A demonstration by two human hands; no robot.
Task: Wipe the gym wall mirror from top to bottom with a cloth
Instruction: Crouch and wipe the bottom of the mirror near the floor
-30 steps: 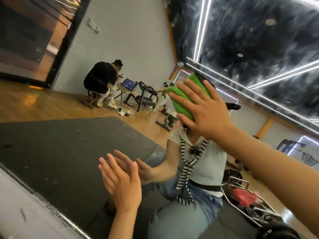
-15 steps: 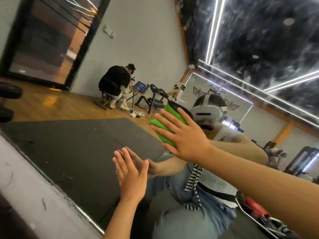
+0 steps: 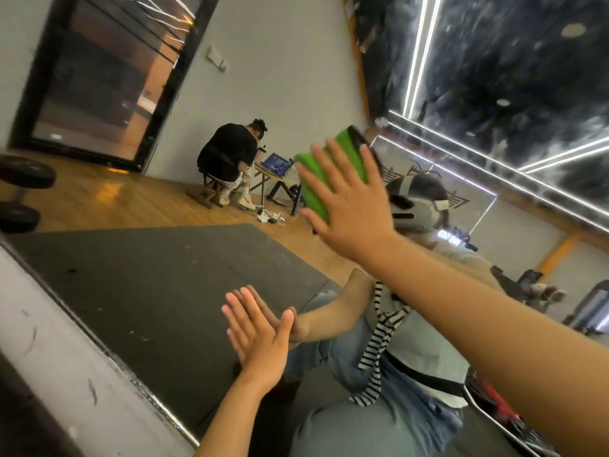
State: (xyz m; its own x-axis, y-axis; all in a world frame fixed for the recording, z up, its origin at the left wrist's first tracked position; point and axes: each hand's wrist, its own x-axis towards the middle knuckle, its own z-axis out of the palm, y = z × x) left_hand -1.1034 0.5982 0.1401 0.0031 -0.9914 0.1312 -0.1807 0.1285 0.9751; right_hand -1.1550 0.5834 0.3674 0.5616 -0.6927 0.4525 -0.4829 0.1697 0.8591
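The wall mirror [image 3: 158, 291] fills most of the view, which is tilted. My right hand [image 3: 354, 212] presses a folded green cloth [image 3: 329, 173] flat against the glass with spread, straight fingers, above the middle of the view. My left hand [image 3: 258, 341] lies lower down, palm flat on the mirror, fingers straight and together, meeting its own reflection. The cloth is partly hidden under my right hand.
The mirror's bottom edge [image 3: 108, 354] runs diagonally above a white ledge [image 3: 49, 351]. The reflection shows a dark floor mat, wooden floor, a seated person [image 3: 230, 159] at a small table, and gym equipment. A dumbbell [image 3: 23, 192] sits at the left.
My right hand and the cloth dropped down the glass, then rose back up and to the right. My left hand stays pressed on the mirror. The camera tilted and shifted.
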